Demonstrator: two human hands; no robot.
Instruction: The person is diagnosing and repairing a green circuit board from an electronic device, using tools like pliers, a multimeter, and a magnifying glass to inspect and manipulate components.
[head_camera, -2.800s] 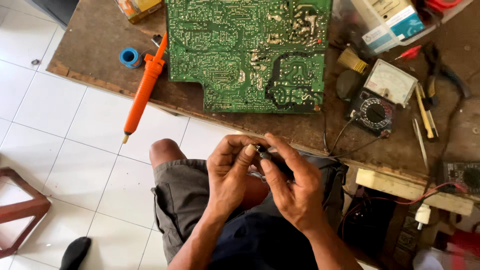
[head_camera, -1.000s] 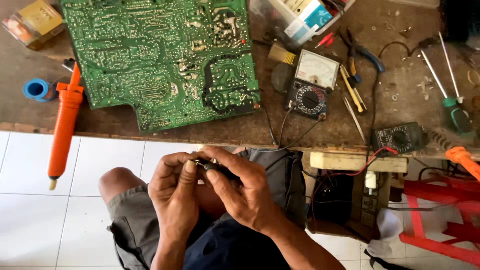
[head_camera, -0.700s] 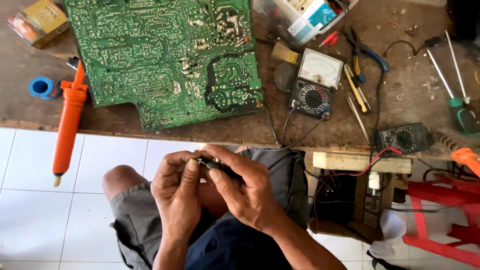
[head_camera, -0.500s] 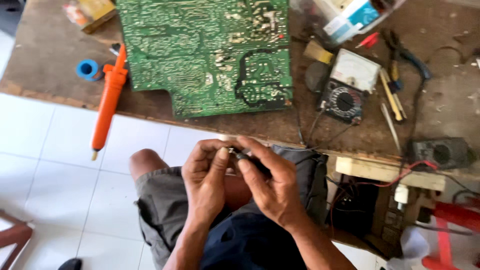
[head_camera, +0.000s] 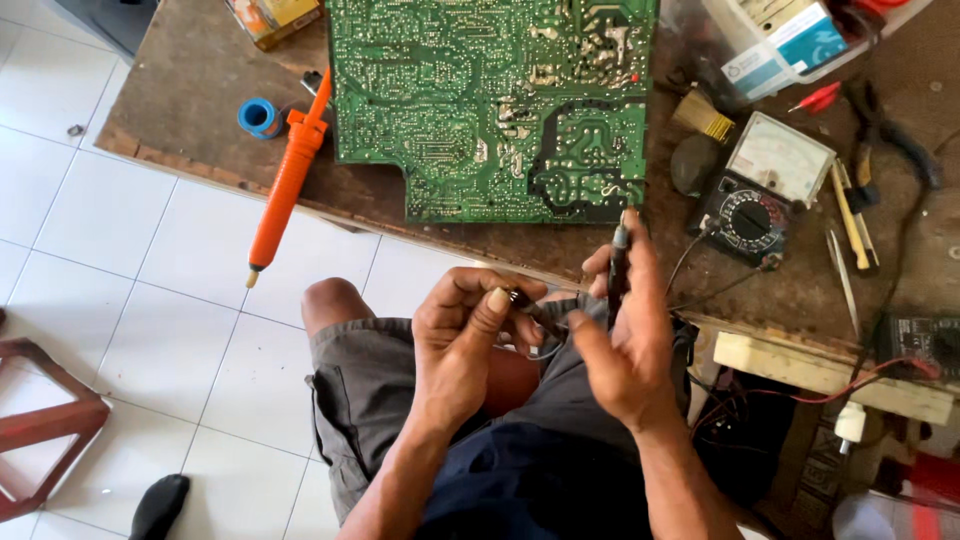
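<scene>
— Two hands at work over the lap. State what each holds.

— Right hand (head_camera: 625, 345): closed around a black test probe (head_camera: 619, 262), which stands nearly upright in the grip, tip up, just short of the near edge of the green circuit board (head_camera: 490, 100). Left hand (head_camera: 465, 335): thumb and fingers pinched together on a small dark part (head_camera: 528, 305); the part is too small to identify. Both hands sit close together, above the grey shorts (head_camera: 370, 385).

— Position of the probe relative to the bench?

— Probe tip lies at the front edge of the wooden bench (head_camera: 190, 90), directly beyond the right hand. Thin leads run from that hand's far side to an analogue multimeter (head_camera: 765, 185), which lies just beyond and to the right of it.

— Items beyond the left hand?

— Orange desoldering pump (head_camera: 288, 180), well apart, lying slantwise with its tip overhanging the bench edge. Beside its far end, a blue roll (head_camera: 260, 117). Further out, a yellow box (head_camera: 272, 15) at the bench's back.

— Remaining surroundings?

— White floor tiles (head_camera: 110, 210) beneath; a red stool frame (head_camera: 40, 420) far left of the left hand.
</scene>
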